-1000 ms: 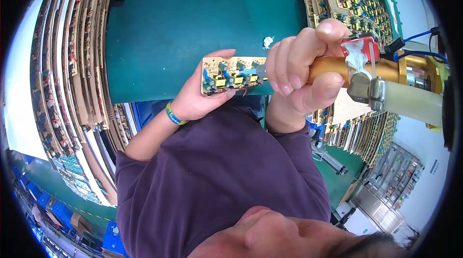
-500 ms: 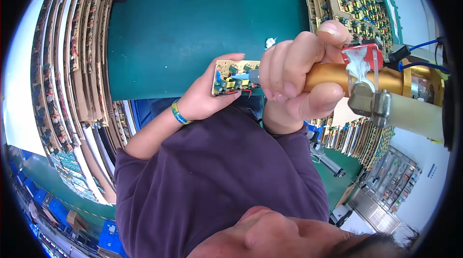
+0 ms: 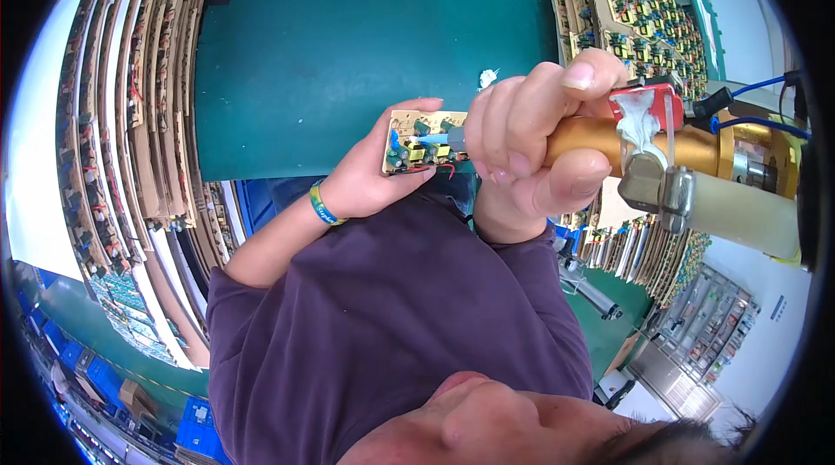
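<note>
My left hand (image 3: 358,176) is closed on the edges of a small tan circuit board (image 3: 405,127) fitted with yellow, green, blue and black parts and a red wire. In my right hand (image 3: 522,130) is a gold-barrelled glue dispenser (image 3: 581,140), the fingers and thumb wrapped round it. Its light-blue nozzle (image 3: 432,140) points left over the parts on the board; whether the tip touches them I cannot tell. White glue is smeared near the red switch (image 3: 665,108), and a thick pale hose (image 3: 739,208) joins the dispenser by a metal clamp.
Stacked boards (image 3: 161,82) carrying circuit boards stand along the left, with more circuit-board stacks (image 3: 648,8) at the far right. A white blob (image 3: 488,78) lies on the green table (image 3: 348,39). Blue wires (image 3: 755,120) run off the dispenser's right end.
My right hand and the dispenser have shifted slightly left, and the raised index finger has come down a little. My left hand and the circuit board have hardly moved.
</note>
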`<state>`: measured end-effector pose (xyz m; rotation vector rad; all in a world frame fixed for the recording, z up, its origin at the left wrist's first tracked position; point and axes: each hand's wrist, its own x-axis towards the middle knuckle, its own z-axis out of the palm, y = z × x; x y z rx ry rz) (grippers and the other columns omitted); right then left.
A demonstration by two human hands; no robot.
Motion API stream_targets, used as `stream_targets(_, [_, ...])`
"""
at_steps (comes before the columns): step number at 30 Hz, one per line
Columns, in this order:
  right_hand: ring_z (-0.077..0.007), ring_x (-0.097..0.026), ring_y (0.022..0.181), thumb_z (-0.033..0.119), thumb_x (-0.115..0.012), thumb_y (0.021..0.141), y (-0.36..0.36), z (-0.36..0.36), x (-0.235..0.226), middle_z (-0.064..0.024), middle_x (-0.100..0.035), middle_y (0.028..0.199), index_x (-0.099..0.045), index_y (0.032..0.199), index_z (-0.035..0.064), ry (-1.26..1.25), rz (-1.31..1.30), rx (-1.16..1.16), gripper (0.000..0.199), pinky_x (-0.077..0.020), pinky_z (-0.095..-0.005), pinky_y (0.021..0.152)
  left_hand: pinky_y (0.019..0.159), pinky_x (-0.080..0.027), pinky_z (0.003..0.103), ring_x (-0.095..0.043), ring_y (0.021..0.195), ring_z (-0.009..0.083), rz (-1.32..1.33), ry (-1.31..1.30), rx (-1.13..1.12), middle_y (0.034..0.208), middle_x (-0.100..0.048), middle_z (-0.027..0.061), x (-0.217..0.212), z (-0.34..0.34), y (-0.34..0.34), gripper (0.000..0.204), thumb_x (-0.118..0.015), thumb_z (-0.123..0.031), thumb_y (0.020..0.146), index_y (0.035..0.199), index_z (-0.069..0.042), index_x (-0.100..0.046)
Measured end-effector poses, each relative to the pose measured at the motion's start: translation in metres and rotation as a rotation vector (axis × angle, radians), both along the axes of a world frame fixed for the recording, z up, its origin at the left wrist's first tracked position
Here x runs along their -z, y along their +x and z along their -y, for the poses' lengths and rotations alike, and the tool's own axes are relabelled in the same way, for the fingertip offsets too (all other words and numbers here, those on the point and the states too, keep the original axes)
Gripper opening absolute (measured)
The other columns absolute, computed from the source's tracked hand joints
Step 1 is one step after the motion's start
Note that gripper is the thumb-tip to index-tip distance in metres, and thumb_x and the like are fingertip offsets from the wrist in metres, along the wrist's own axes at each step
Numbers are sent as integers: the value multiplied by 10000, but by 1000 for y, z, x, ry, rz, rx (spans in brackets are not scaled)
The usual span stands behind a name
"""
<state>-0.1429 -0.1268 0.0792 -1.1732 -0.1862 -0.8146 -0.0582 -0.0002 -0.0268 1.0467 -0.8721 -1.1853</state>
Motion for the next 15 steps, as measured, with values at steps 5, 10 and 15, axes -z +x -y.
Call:
stream_targets(5, [-81, -397, 420, 410, -612, 870, -3, 5, 2, 6, -428, 594, -389, 1183, 56, -21, -8, -19, 522, -349, -215, 363, 982, -380, 286, -472, 1163, 142, -26, 6, 2, 1270, -465, 69, -3, -1, -1, 658, -621, 46, 792, 1363, -56, -311])
stream_targets(10, [-76, -398, 421, 411, -607, 874, -3, 2, 1, 6, -433, 597, -361, 1244, 34, 25, -13, -20, 583, -351, -215, 364, 972, -388, 280, -475, 1155, 139, -20, 28, -35, 1242, -476, 69, 0, 0, -4, 656, -626, 46, 794, 1363, -49, -313])
stream_targets(15, [-85, -436, 432, 422, -605, 871, -1, 2, -13, -19, -467, 613, -156, 1429, 21, -49, -88, 134, 821, -394, -214, 368, 935, -423, 282, -515, 1105, 139, -65, 7, -31, 1220, -488, 75, 2, 2, 1, 645, -614, 46, 811, 1370, -35, -302])
